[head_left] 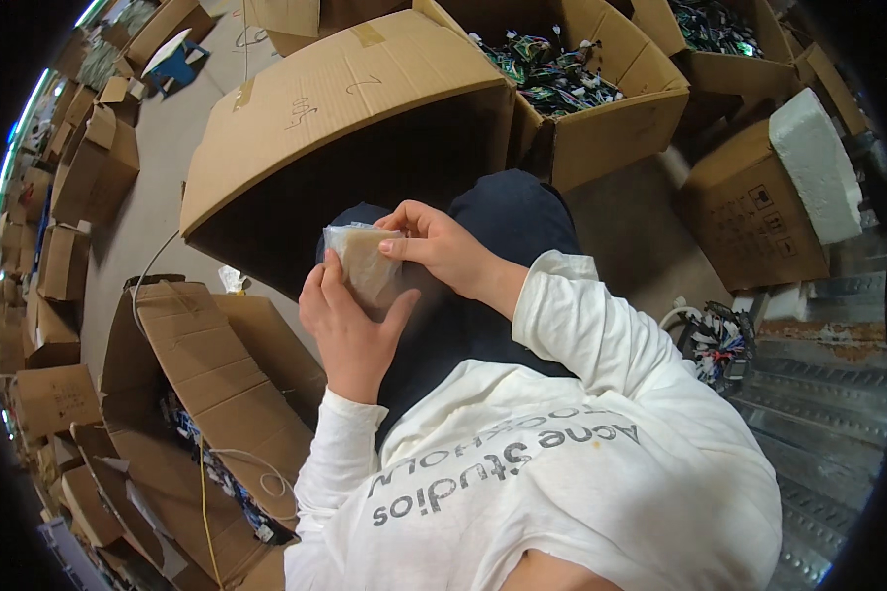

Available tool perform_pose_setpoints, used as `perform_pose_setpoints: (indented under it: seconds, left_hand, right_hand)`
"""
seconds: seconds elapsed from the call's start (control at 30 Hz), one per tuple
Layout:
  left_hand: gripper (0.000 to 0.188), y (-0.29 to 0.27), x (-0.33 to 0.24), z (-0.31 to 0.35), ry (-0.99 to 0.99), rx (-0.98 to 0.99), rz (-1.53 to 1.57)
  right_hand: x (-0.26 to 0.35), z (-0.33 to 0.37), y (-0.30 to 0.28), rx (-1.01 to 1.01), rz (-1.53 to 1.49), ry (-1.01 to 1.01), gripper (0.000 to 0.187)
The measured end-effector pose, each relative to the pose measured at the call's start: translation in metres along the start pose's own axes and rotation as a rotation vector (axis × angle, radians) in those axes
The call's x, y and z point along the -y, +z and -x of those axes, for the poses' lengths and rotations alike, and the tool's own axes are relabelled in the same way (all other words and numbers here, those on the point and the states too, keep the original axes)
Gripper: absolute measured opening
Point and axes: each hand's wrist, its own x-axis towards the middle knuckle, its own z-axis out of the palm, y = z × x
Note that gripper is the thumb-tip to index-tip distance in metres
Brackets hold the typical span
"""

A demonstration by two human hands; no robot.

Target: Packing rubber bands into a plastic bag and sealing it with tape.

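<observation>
A flat pack in clear, crinkled plastic [367, 266] is held up over my lap; something pale, beige to white, shows through the film, and its kind cannot be made out. Wrapped round its left side and bottom is my left hand [350, 315], thumb reaching toward the lower right. My right hand [434, 246] pinches the upper right edge between thumb and fingers. Behind the pack are my dark trousers [512, 212].
A large cardboard box [365, 89] lies in front of my knees, its inside dark. Beyond it, an open box [611, 128] holds wire bundles [552, 74]. Another open carton [227, 364] stands at left. Right are a carton [754, 212], white foam [813, 163] and ridged metal [808, 414].
</observation>
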Motion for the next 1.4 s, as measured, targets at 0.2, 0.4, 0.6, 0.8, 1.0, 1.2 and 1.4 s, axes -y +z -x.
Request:
perform_pose_setpoints:
  seconds: [0.2,0.4,0.6,0.8,1.0,1.2,1.4]
  left_hand:
    - [0.093,0.003,-0.003,-0.001,0.053,0.019,0.028]
    - [0.09,0.005,-0.007,-0.001,0.12,-0.026,0.027]
    - [0.083,0.005,-0.003,0.001,0.155,-0.024,0.073]
    - [0.07,0.008,0.005,0.002,-0.065,-0.051,0.538]
    - [0.06,0.01,0.012,-0.004,-0.351,0.065,0.76]
    - [0.059,0.015,0.02,-0.016,-0.382,0.07,0.703]
    - [0.043,0.007,0.005,-0.029,-0.441,0.045,1.076]
  right_hand:
    - [0.006,0.008,0.009,0.068,-0.199,-0.016,0.034]
    - [0.003,0.005,0.002,0.126,-0.186,0.028,0.038]
    - [0.002,0.005,0.001,0.109,-0.243,0.018,0.034]
    - [0.011,0.008,0.002,0.025,-0.09,-0.026,0.029]
    - [0.006,0.003,-0.001,0.024,-0.184,-0.117,0.025]
    - [0.005,0.002,0.001,0.031,-0.247,-0.107,0.026]
    - [0.005,0.0,-0.004,0.012,-0.305,-0.086,0.025]
